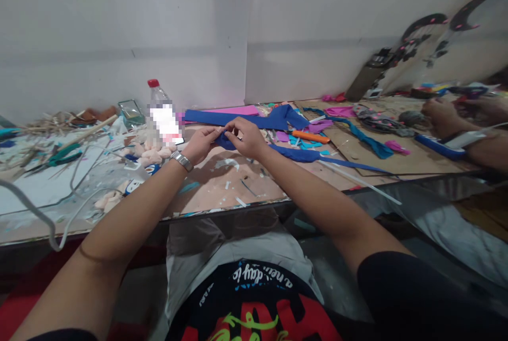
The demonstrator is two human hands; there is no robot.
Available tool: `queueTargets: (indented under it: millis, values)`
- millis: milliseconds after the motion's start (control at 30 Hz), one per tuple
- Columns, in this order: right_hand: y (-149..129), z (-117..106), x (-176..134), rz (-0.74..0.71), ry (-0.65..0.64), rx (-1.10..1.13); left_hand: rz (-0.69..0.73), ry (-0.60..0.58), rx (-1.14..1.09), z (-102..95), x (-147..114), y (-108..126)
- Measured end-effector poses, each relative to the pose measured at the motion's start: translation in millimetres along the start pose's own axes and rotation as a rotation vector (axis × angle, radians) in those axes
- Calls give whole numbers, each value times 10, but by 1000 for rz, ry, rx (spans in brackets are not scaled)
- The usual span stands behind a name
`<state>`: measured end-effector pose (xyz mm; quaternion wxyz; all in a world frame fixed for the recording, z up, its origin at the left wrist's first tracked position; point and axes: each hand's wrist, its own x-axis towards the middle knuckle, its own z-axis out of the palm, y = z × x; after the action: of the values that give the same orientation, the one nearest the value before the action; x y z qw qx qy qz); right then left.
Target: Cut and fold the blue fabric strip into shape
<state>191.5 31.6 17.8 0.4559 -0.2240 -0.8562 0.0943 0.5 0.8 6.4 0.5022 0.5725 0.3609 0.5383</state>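
My left hand [201, 145], with a metal watch [181, 161] on its wrist, pinches a small folded piece of blue crepe-like material [225, 143] above the table. On the piece's other side, the fingers of my right hand [247, 138] are closed on it too. My fingers partly cover the piece. Just behind my hands lies a long flat blue strip [222, 118], with a pink sheet [242, 110] under it. Another blue strip [296, 154] trails rightward beneath my right forearm, beside a thin white stick [361, 182].
A lit phone [166, 123] leans against a red-capped bottle [153, 83]. Green-handled pliers [65, 156], a pale cable [27, 201] and sticks lie left. An orange tool [310, 136] and scraps lie right. Further right, another person's hands [444, 114] work near a blue-and-white tool [440, 147].
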Motion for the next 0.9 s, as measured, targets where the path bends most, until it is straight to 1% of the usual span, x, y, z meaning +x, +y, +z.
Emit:
queueTargets:
  millis: [200,400,533,733,900]
  values:
    - [9,13,0,69,106,-1,44,-15,68,-17,-11,0]
    - [35,45,-5,109,109,42,158,36,214,-27,-2,16]
    - [64,52,-4,125,129,50,180,44,302,-44,8,2]
    - [78,46,-3,141,106,16,185,21,397,-62,1,-22]
    - [84,61,-7,135,54,-13,264,33,450,-56,-17,-17]
